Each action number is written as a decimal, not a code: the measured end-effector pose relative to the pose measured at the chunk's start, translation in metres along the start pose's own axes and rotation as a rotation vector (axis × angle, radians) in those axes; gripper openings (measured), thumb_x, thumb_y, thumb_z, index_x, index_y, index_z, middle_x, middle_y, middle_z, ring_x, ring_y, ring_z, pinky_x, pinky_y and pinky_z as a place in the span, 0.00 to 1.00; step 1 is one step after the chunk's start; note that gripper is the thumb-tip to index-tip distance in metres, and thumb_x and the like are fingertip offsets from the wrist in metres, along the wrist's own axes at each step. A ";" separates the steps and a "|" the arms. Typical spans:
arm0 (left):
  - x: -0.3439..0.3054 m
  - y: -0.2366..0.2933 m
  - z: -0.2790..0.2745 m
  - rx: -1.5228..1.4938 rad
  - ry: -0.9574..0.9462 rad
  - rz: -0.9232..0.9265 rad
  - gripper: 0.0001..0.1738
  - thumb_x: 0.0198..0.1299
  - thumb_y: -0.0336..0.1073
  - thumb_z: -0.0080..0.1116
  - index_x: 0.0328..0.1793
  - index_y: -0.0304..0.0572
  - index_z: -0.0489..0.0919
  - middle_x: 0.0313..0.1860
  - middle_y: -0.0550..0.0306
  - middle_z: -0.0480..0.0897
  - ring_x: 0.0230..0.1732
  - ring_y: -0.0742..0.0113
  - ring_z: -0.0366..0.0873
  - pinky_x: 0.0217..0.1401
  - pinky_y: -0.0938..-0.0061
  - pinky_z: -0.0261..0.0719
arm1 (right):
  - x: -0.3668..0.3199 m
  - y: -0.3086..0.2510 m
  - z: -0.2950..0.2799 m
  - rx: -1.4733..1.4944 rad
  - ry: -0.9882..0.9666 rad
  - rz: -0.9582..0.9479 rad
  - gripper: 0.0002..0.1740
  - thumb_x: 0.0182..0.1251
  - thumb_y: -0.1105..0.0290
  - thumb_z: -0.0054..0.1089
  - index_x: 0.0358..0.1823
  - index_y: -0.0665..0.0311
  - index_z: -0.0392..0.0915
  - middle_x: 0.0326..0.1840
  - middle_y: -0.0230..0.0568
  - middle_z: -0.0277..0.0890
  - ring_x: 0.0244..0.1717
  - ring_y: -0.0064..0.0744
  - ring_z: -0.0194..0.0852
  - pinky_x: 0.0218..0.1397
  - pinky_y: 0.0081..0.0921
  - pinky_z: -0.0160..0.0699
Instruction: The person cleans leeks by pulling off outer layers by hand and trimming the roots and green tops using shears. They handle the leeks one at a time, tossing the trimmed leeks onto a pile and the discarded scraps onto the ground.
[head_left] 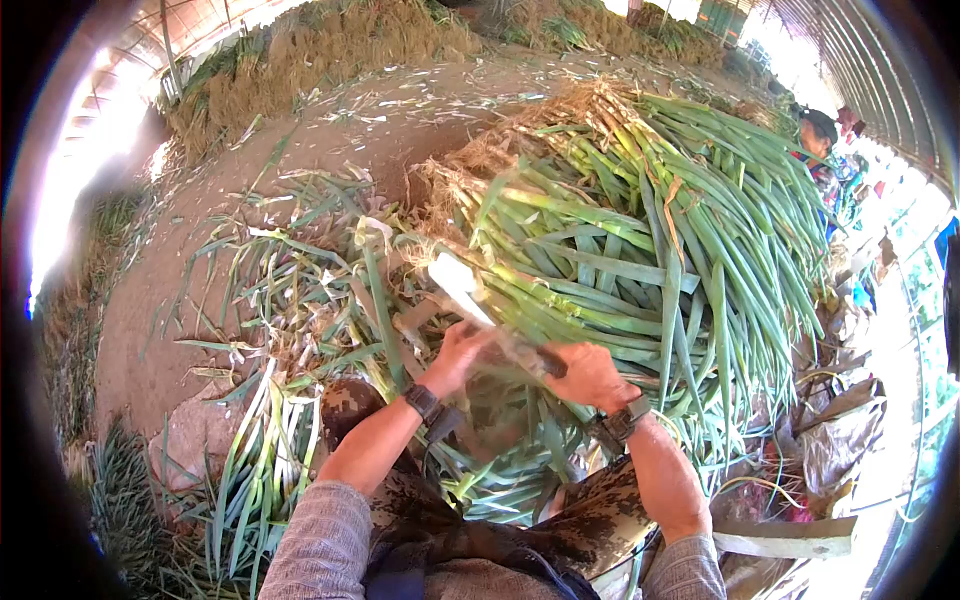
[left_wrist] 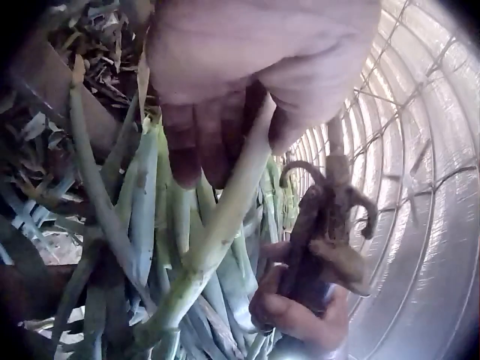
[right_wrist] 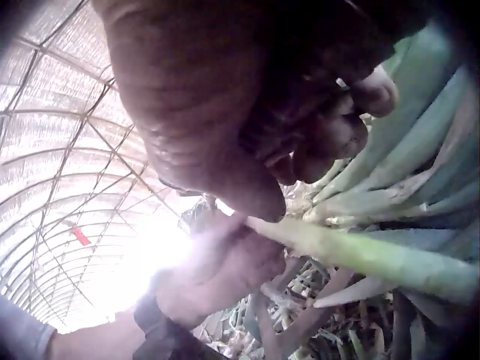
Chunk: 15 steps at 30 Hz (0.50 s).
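My left hand (head_left: pixel 460 355) pinches a pale green leek (left_wrist: pixel 214 240) between thumb and fingers. In the right wrist view that leek (right_wrist: pixel 375 255) slants off to the right from the left hand (right_wrist: pixel 236 262). My right hand (head_left: pixel 585 372), close beside the left, grips a tool by its dark handle (left_wrist: pixel 304 232). Curved hook-like metal parts (left_wrist: pixel 364 210) stick out of the tool, and its far end is hidden behind the left hand. A bright white strip (head_left: pixel 460 285) shows just beyond the left hand in the head view.
A big heap of leeks (head_left: pixel 650 230) lies ahead and to the right, roots leftward. Stripped leaves (head_left: pixel 300 250) litter the floor at left, beside a bundle of white-stemmed leeks (head_left: pixel 265 430). Another person (head_left: pixel 818 135) is at the far right. A wooden board (head_left: pixel 785 540) lies at lower right.
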<state>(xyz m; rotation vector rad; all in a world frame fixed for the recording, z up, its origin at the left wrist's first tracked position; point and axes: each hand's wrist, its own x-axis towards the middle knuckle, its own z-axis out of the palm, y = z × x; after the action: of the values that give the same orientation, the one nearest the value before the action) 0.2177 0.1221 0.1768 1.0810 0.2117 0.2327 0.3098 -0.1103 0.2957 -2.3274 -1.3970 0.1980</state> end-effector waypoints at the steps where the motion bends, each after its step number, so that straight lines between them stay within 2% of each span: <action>1: 0.000 0.004 0.000 0.000 -0.003 -0.008 0.14 0.68 0.35 0.62 0.55 0.36 0.76 0.43 0.50 0.85 0.41 0.60 0.87 0.42 0.64 0.88 | 0.000 0.001 -0.007 0.045 0.023 0.061 0.26 0.55 0.56 0.67 0.55 0.58 0.82 0.41 0.51 0.85 0.44 0.55 0.83 0.51 0.44 0.81; 3: 0.000 0.015 -0.001 -0.032 0.057 -0.122 0.11 0.69 0.32 0.60 0.52 0.36 0.77 0.44 0.49 0.85 0.43 0.59 0.86 0.44 0.62 0.88 | -0.008 0.011 -0.012 0.090 0.047 0.128 0.27 0.54 0.56 0.68 0.56 0.58 0.82 0.41 0.52 0.85 0.45 0.55 0.83 0.52 0.43 0.81; 5: 0.003 0.023 -0.009 -0.081 0.041 -0.129 0.09 0.68 0.33 0.57 0.51 0.37 0.77 0.45 0.49 0.85 0.44 0.57 0.86 0.46 0.59 0.87 | -0.017 0.029 -0.009 0.078 0.088 0.108 0.27 0.54 0.58 0.68 0.56 0.58 0.82 0.41 0.52 0.85 0.45 0.55 0.83 0.52 0.42 0.81; 7: 0.008 0.028 -0.024 -0.194 0.044 -0.055 0.12 0.66 0.36 0.56 0.51 0.38 0.78 0.45 0.49 0.85 0.46 0.55 0.85 0.51 0.55 0.84 | -0.028 0.036 -0.010 0.102 0.029 0.115 0.27 0.53 0.58 0.68 0.55 0.59 0.82 0.41 0.54 0.84 0.45 0.55 0.83 0.51 0.43 0.81; 8: 0.011 0.031 -0.032 -0.183 0.129 -0.013 0.14 0.64 0.38 0.55 0.52 0.40 0.77 0.45 0.50 0.85 0.48 0.53 0.84 0.55 0.55 0.80 | -0.034 0.038 -0.011 0.057 -0.107 0.121 0.27 0.54 0.58 0.67 0.57 0.58 0.82 0.43 0.54 0.84 0.46 0.56 0.82 0.53 0.45 0.81; 9: 0.015 0.036 -0.040 -0.175 0.137 -0.011 0.14 0.64 0.38 0.55 0.52 0.40 0.77 0.45 0.50 0.85 0.48 0.53 0.84 0.55 0.55 0.80 | -0.040 0.038 -0.012 0.012 -0.244 0.125 0.28 0.55 0.57 0.66 0.58 0.57 0.81 0.45 0.54 0.84 0.48 0.57 0.82 0.54 0.46 0.80; 11: 0.021 0.047 -0.060 -0.380 0.199 0.125 0.13 0.64 0.38 0.55 0.51 0.42 0.76 0.45 0.51 0.85 0.49 0.55 0.83 0.57 0.57 0.79 | -0.056 0.035 -0.013 0.018 -0.235 0.115 0.27 0.55 0.57 0.65 0.58 0.55 0.81 0.44 0.54 0.84 0.47 0.58 0.82 0.53 0.47 0.80; 12: 0.026 0.047 -0.071 -0.367 0.226 0.181 0.12 0.67 0.42 0.57 0.50 0.45 0.76 0.45 0.52 0.85 0.48 0.57 0.82 0.56 0.59 0.79 | -0.061 0.034 -0.013 0.015 -0.223 0.114 0.26 0.55 0.58 0.65 0.57 0.54 0.82 0.42 0.54 0.84 0.46 0.58 0.82 0.53 0.48 0.80; 13: 0.028 0.044 -0.082 -0.361 0.232 0.187 0.12 0.67 0.42 0.57 0.50 0.45 0.76 0.45 0.52 0.85 0.48 0.57 0.82 0.56 0.59 0.79 | -0.065 0.033 -0.012 0.019 -0.222 0.105 0.26 0.55 0.58 0.65 0.57 0.54 0.82 0.42 0.54 0.84 0.46 0.58 0.82 0.53 0.48 0.80; 15: 0.034 0.043 -0.087 -0.323 0.376 0.130 0.14 0.69 0.47 0.59 0.50 0.48 0.76 0.43 0.54 0.85 0.45 0.58 0.82 0.55 0.59 0.79 | -0.073 0.033 -0.014 0.046 -0.234 0.136 0.24 0.55 0.58 0.63 0.56 0.51 0.82 0.40 0.54 0.84 0.44 0.59 0.82 0.51 0.50 0.80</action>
<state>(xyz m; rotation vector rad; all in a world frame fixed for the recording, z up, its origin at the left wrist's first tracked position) 0.2222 0.2248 0.1732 0.7238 0.4261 0.5689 0.3051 -0.1909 0.2878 -2.4235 -1.3222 0.5520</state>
